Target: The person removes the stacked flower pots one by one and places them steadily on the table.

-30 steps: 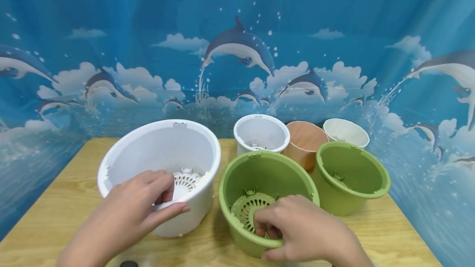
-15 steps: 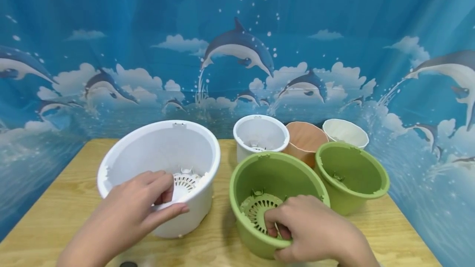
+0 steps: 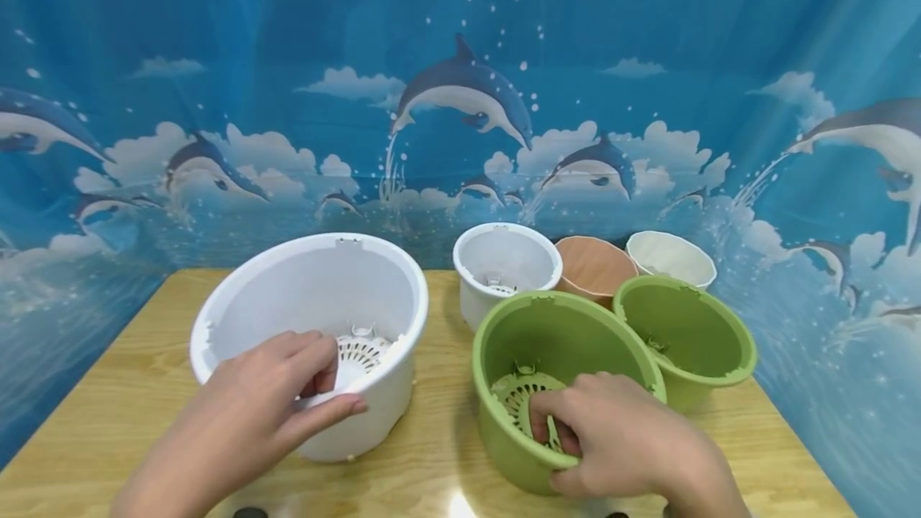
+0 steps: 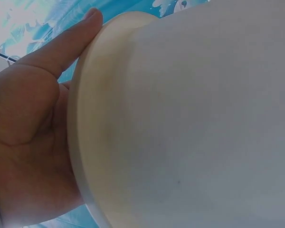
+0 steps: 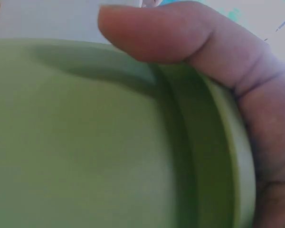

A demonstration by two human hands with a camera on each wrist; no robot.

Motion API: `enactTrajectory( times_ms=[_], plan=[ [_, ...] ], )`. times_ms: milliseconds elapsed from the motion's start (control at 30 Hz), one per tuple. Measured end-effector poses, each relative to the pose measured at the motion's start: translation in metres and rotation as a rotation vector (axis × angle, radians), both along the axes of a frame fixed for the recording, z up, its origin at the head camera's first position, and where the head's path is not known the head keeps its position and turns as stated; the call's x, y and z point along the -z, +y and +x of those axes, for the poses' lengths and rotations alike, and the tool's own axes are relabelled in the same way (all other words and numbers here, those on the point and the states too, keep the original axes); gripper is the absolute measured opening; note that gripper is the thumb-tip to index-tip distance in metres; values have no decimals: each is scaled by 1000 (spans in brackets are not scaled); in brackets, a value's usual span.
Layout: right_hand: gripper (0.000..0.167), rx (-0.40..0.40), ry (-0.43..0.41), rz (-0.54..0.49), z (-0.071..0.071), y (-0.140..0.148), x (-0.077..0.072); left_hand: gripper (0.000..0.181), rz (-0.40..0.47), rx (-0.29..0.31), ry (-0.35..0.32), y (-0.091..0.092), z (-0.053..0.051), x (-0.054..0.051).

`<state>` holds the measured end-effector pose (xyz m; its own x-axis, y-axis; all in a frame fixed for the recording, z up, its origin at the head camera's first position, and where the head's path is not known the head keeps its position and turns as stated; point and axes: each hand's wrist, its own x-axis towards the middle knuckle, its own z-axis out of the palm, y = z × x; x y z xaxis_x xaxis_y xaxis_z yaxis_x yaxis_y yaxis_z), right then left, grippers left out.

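A large white plastic flowerpot [image 3: 309, 278] stands at the left of the table. My left hand [image 3: 252, 406] grips its near rim, fingers curled inside and thumb outside; the left wrist view shows the thumb along the outer rim [image 4: 76, 133]. Right of it is a green flowerpot [image 3: 576, 334] with a slotted base insert. My right hand [image 3: 633, 438] holds this pot by its near rim, fingertips inside. In the right wrist view the thumb [image 5: 156, 33] lies against the outer green wall [image 5: 95, 142]. The fingers inside are partly hidden.
Behind the held green pot stand a smaller white pot [image 3: 507, 258], a terracotta-coloured pot [image 3: 593, 262] and a cream pot [image 3: 672, 258]. A second green pot [image 3: 687, 334] is at the right. A dolphin-print curtain [image 3: 460, 102] hangs behind the wooden table [image 3: 108, 390].
My right hand has moved the green pot to the right, away from the large white pot and nearer the second green pot. My left hand and the white pot have stayed in place.
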<state>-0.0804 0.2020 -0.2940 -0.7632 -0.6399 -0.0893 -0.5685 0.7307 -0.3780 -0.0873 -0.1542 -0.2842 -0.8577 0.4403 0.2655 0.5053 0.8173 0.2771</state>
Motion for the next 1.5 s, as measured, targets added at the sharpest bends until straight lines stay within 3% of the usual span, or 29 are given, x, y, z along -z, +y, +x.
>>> enactTrajectory(
  times_ms=[367, 633, 800, 967, 1133, 1500],
  plan=[
    [34, 54, 14, 29, -1, 3, 0, 35, -9, -1, 6, -1, 1, 0],
    [32, 85, 48, 45, -3, 7, 2, 27, -21, 25, -32, -1, -1, -1],
    [32, 88, 52, 53, -5, 6, 2, 16, -12, 118, 97, 1, -3, 0],
    [32, 78, 37, 46, -4, 6, 1, 17, 10, 217, 238, 6, -4, 4],
    [33, 68, 42, 40, -4, 5, 1, 15, 8, 276, 286, 11, -3, 7],
    [34, 69, 33, 49, -4, 4, 2, 12, 9, 333, 366, 13, -1, 6]
  ],
)
